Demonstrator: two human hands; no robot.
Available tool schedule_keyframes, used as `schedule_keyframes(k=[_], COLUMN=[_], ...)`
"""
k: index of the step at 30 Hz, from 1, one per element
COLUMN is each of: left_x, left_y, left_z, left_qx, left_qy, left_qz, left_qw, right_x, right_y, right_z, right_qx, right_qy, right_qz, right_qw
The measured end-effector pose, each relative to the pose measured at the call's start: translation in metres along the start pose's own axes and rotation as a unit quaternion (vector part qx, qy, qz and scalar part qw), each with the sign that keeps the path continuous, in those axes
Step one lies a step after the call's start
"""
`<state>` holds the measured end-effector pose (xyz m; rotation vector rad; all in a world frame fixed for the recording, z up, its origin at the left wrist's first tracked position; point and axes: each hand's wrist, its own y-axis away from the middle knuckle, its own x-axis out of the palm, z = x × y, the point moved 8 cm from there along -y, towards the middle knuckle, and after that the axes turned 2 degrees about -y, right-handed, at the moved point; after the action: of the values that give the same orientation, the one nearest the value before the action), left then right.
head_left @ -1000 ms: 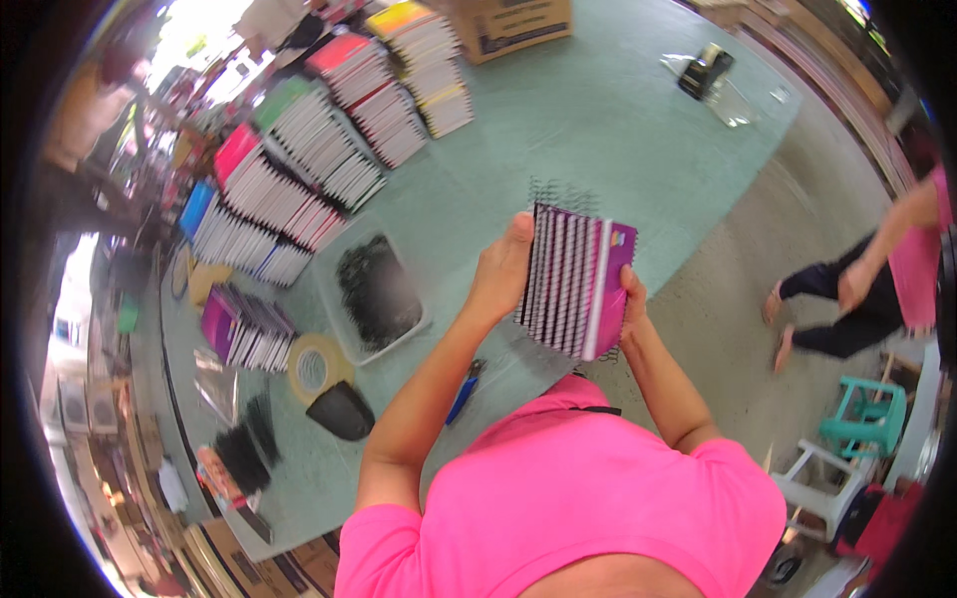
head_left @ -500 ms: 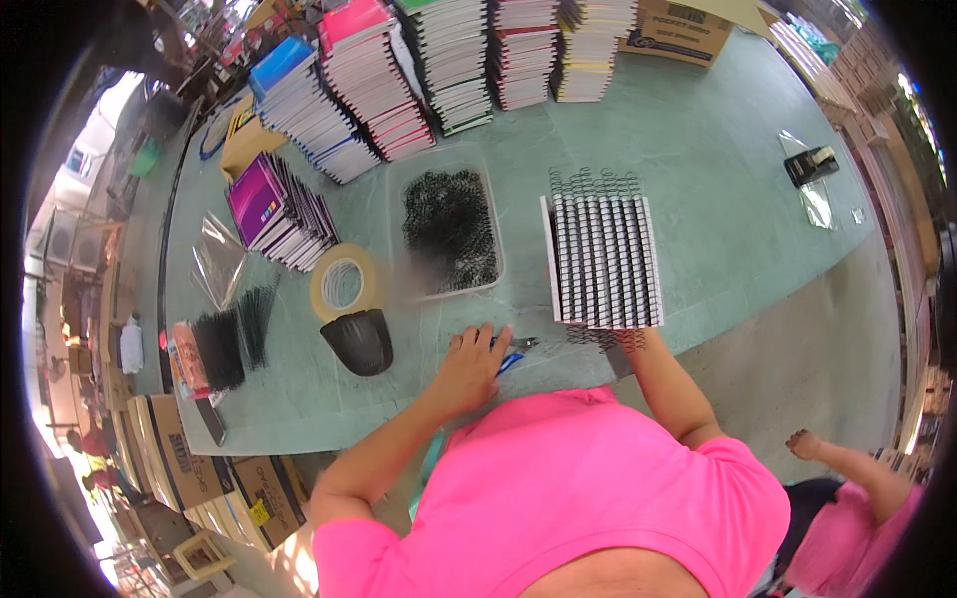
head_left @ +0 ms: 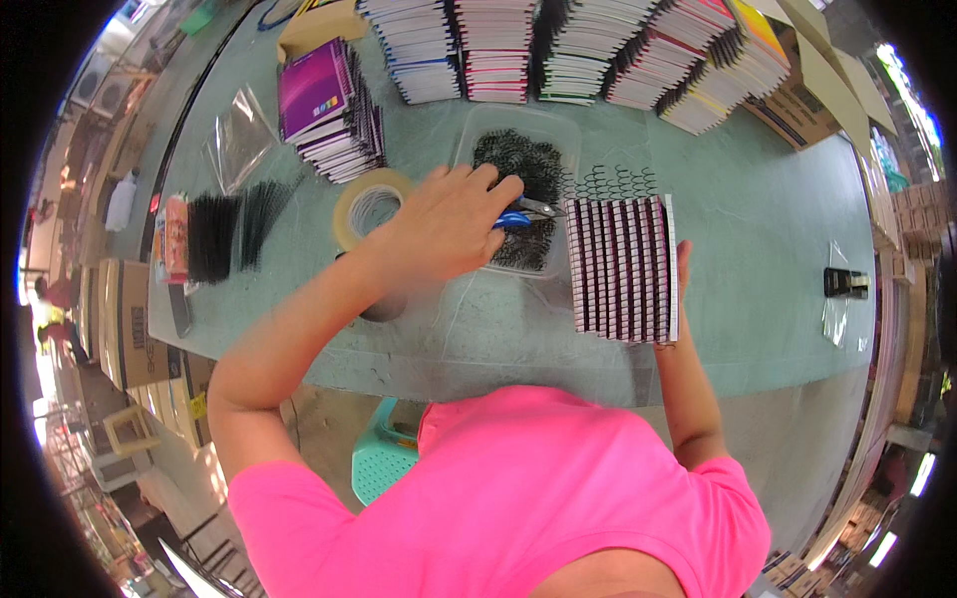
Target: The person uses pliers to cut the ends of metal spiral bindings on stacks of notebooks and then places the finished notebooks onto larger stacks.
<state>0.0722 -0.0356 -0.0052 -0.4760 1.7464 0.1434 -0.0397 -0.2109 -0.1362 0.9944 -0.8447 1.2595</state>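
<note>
My left hand point(head_left: 444, 221) is closed round blue-handled pliers point(head_left: 514, 218), their metal jaws pointing right toward a stack of spiral notebooks point(head_left: 620, 271). My right hand point(head_left: 683, 284) grips that stack from its right side, fingers partly hidden behind it. The bound edges face up in rows of dark coil, and loose coil ends point(head_left: 613, 182) stick out past the far edge. Beneath the pliers stands a clear plastic tub point(head_left: 566, 135) full of small black coils point(head_left: 518, 159). A tape roll point(head_left: 351, 207) lies beside my left wrist; a dark object point(head_left: 384, 307) is mostly hidden under my forearm.
Tall notebook stacks point(head_left: 493, 55) line the table's far side, with a cardboard box point(head_left: 797, 100) at their right. Purple notebooks point(head_left: 314, 90), a clear plastic sheet point(head_left: 241, 140) and black wire coils point(head_left: 212, 237) lie at left. A tape dispenser point(head_left: 845, 283) sits far right. A green stool point(head_left: 379, 458) stands below.
My left hand has lifted the pliers off the table and carried them up over the tub. The notebook stack is now tilted differently in my right hand. The view has shifted.
</note>
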Motion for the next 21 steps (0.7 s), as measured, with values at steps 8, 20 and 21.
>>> schedule_keyframes(k=[8, 20, 21], left_x=[0.000, 0.014, 0.019], left_y=[-0.015, -0.017, -0.016], left_z=[0.013, 0.023, 0.026], left_qx=[-0.008, -0.012, -0.022], left_qy=[-0.147, -0.141, -0.136], left_qz=[0.008, 0.109, 0.129], left_qw=[0.989, 0.984, 0.982], right_x=[-0.023, -0.028, -0.017], right_y=[-0.013, -0.012, -0.011], right_z=[0.001, -0.004, -0.004], right_qx=[0.008, 0.038, 0.033], right_qy=[0.006, 0.034, 0.045], right_qz=[-0.024, -0.065, -0.059], right_qw=[1.000, 0.997, 0.997])
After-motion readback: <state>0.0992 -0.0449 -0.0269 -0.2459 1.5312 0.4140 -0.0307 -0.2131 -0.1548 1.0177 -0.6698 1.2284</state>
